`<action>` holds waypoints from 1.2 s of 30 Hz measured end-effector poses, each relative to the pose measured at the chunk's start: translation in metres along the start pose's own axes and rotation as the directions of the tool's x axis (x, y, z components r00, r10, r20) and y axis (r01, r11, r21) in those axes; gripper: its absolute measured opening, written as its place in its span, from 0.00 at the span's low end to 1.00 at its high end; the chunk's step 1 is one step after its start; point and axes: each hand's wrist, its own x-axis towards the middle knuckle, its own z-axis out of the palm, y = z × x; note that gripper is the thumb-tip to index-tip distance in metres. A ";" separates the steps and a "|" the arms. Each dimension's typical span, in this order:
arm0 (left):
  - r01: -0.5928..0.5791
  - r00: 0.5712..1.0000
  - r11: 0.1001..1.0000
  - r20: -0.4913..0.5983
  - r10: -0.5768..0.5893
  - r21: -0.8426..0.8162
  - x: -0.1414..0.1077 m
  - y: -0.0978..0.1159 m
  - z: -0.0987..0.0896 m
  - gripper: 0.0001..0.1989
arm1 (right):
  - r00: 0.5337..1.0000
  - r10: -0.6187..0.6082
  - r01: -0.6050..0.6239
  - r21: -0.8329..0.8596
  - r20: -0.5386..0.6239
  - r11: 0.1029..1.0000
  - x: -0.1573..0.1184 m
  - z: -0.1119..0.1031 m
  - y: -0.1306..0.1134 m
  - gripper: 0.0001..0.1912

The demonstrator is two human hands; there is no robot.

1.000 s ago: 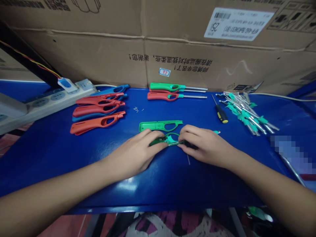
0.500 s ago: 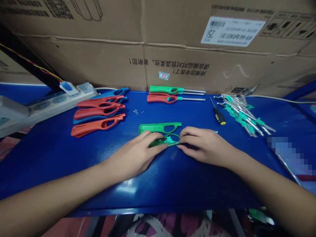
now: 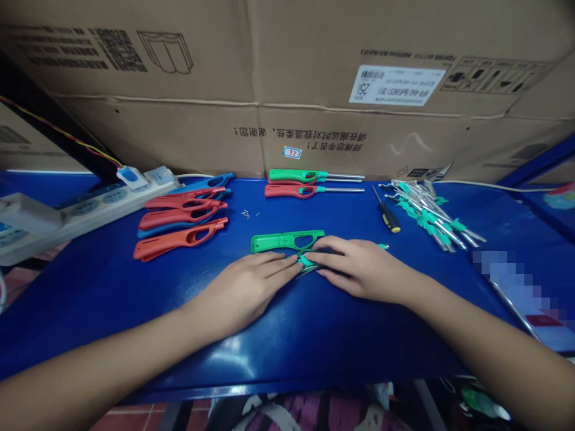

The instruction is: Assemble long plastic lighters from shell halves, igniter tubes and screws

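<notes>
My left hand (image 3: 251, 282) is closed over the handle of a green lighter half-shell, mostly hidden beneath the fingers. From the other side, my right hand (image 3: 363, 266) presses its fingertips on the teal trigger (image 3: 306, 261) of the lighter nozzle assembly lying in that shell. A nozzle tip (image 3: 385, 246) pokes out past the right knuckles. Just behind the hands lies the matching green half-shell (image 3: 281, 241), its hollow inside facing up. How well the inner parts fit is hidden by the fingers.
Red and blue lighter shells (image 3: 179, 239) lie left beside a power strip (image 3: 103, 200). Two lighters with nozzles (image 3: 314, 190) rest against the cardboard box (image 3: 179, 131). Small screws (image 3: 245, 214) lie loose. A screwdriver (image 3: 387, 215) and a nozzle assembly pile (image 3: 431, 215) are right.
My right fingers have shifted left onto the teal trigger, and my left fingers have flattened more over the shell. The camera view has tilted slightly upward.
</notes>
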 end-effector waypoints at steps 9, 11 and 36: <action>0.002 1.000 1.000 0.031 -0.002 -0.009 0.002 0.005 -0.002 0.27 | 0.998 -0.042 0.044 -0.035 0.044 0.998 0.002 -0.002 -0.011 0.20; 0.002 1.000 1.000 0.027 -0.002 -0.008 0.002 0.006 -0.003 0.26 | 0.998 -0.009 0.008 0.019 0.056 1.000 0.002 -0.003 -0.011 0.19; 0.168 0.985 0.974 -0.014 -0.172 -0.154 0.002 0.007 0.005 0.22 | 0.977 0.129 -0.114 0.096 -0.168 0.989 -0.001 -0.014 0.018 0.21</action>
